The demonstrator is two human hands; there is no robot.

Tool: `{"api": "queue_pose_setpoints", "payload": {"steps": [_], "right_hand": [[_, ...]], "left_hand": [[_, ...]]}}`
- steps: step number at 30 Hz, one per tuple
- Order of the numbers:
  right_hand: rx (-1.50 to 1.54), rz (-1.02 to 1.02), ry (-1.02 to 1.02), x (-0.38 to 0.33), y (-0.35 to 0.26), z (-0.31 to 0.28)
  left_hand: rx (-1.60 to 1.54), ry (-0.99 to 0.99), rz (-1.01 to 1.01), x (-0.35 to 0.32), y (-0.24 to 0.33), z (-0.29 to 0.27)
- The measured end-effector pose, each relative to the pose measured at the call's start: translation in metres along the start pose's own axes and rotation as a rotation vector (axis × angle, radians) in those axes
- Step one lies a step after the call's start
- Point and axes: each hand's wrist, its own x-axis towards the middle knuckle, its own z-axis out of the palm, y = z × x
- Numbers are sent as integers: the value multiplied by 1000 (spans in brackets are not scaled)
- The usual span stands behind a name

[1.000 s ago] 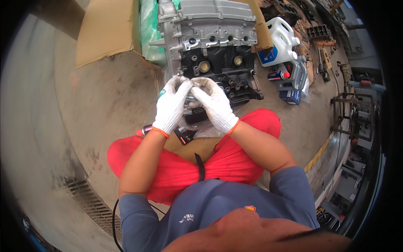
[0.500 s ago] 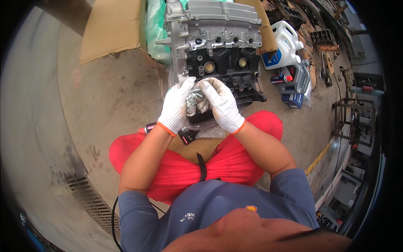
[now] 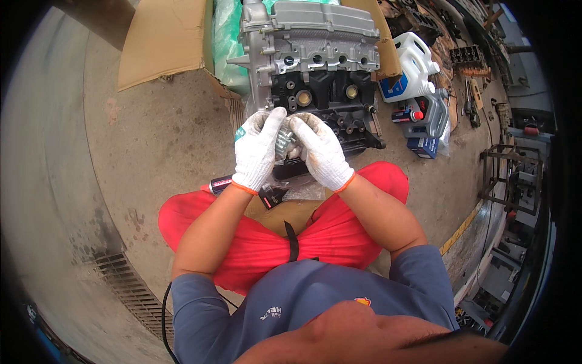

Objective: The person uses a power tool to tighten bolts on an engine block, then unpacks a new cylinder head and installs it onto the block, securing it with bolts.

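Note:
Between my two white-gloved hands is a small clear bag of shiny metal bolts [image 3: 283, 143]. My left hand [image 3: 259, 144] is closed on its left side, thumb pointing up along the edge. Opposite it, my right hand [image 3: 321, 145] pinches the top of the bag with thumb and forefinger; its other fingers curl behind. Just beyond the hands stands an engine [image 3: 327, 91], with a black block below and a silver-grey head and cover above. My hands hide part of its lower left side.
An opened cardboard box [image 3: 162, 45] with green plastic wrap [image 3: 227, 48] surrounds the engine's far side. To the right stand a white jug [image 3: 409, 67], a grey jug [image 3: 431, 115] and a blue box [image 3: 422, 146]. A dark can [image 3: 220, 184] lies by my left knee; a floor grate [image 3: 130, 291] is at left.
My left hand has turned slightly and shifted up the bag, its thumb now nearer my right fingers. The bag of bolts looks narrower and more upright.

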Motion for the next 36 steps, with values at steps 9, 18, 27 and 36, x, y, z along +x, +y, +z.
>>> {"api": "queue_pose_setpoints", "payload": {"steps": [9, 18, 27, 36], "right_hand": [[1, 123, -31, -2, -2, 4], [175, 126, -159, 1, -2, -2], [436, 204, -291, 5, -11, -4], [299, 206, -213, 6, -7, 0]], "left_hand": [[-20, 45, 32, 6, -14, -3], [-96, 3, -78, 20, -9, -15], [-359, 18, -141, 15, 8, -7], [-226, 27, -71, 19, 2, -15]]}}
